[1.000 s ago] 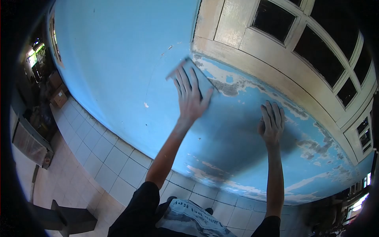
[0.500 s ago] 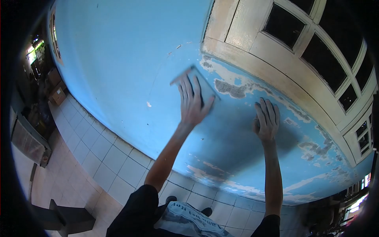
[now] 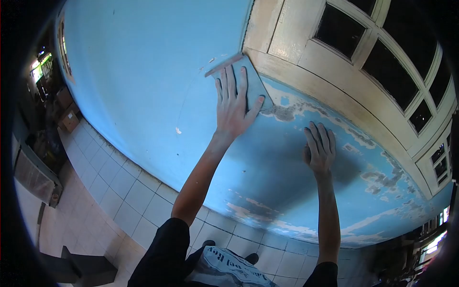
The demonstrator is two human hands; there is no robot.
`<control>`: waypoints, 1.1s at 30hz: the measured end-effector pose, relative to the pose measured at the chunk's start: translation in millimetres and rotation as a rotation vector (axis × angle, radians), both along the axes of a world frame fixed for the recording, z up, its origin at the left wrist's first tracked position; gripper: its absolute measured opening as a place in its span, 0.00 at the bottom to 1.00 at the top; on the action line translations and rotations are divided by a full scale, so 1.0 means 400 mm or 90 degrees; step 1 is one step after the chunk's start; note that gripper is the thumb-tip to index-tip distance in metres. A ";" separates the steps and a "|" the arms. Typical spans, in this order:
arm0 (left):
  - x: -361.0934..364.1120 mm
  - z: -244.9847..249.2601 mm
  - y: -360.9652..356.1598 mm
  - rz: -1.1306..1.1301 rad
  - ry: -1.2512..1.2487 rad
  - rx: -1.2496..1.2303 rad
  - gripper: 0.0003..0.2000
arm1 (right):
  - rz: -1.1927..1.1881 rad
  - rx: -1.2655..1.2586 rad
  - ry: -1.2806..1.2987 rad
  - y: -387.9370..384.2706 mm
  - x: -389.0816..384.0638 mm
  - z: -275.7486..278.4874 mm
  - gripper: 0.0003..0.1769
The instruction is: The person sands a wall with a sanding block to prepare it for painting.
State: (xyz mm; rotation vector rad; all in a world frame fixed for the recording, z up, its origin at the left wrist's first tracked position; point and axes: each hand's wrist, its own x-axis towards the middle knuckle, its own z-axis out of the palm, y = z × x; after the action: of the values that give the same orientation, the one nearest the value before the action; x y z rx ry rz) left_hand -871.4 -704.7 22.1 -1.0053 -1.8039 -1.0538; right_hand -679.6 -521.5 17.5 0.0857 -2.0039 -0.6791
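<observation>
My left hand [image 3: 233, 107] presses a sheet of sandpaper [image 3: 256, 86] against the blue wall [image 3: 143, 86], just below the corner of the white frame. Its fingers lie stretched over the sheet, whose upper left edge curls away from the wall. A chipped patch [image 3: 285, 111] of white and grey shows right beside the sheet's lower corner. Farther right, my right hand [image 3: 321, 148] rests on the wall with nothing in it, fingers extended and the thumb partly hidden. Both hands look dusty.
A white wooden frame [image 3: 287, 57] with dark glass panes borders the wall at upper right. More peeling paint [image 3: 385, 177] spreads at lower right. Pale floor tiles [image 3: 136, 191] run along the wall's foot. A cardboard box [image 3: 70, 121] and a dark object [image 3: 91, 269] stand at left.
My left hand has slid the sandpaper upward along the wall, closer to the frame's corner. My right hand stays at nearly the same spot.
</observation>
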 end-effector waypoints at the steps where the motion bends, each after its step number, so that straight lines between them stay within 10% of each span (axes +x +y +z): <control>1: 0.002 -0.019 0.010 0.004 0.016 0.000 0.40 | 0.001 0.000 0.007 -0.001 -0.001 -0.002 0.22; 6: 0.093 -0.330 0.010 -0.063 -0.003 -0.192 0.38 | 0.004 0.000 0.007 -0.005 0.003 -0.003 0.23; 15: 0.000 -0.006 0.002 0.041 0.031 -0.008 0.40 | 0.005 0.006 0.000 0.000 -0.002 -0.004 0.21; 20: 0.087 -0.369 0.023 -0.059 -0.066 -0.186 0.39 | 0.014 0.000 -0.002 -0.001 -0.002 -0.009 0.21; 29: 0.051 -0.047 0.043 0.014 -0.026 0.001 0.40 | 0.009 0.003 -0.006 -0.001 0.001 -0.009 0.21; 33: 0.114 -0.191 0.059 -0.057 0.069 -0.160 0.36 | 0.030 -0.011 -0.007 -0.007 -0.002 -0.007 0.22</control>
State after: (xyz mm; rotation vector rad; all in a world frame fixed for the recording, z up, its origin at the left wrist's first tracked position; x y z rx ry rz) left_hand -825.8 -681.1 -54.1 -1.2803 -1.8468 -0.8206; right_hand -680.5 -524.1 14.8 0.1272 -2.0114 -0.6325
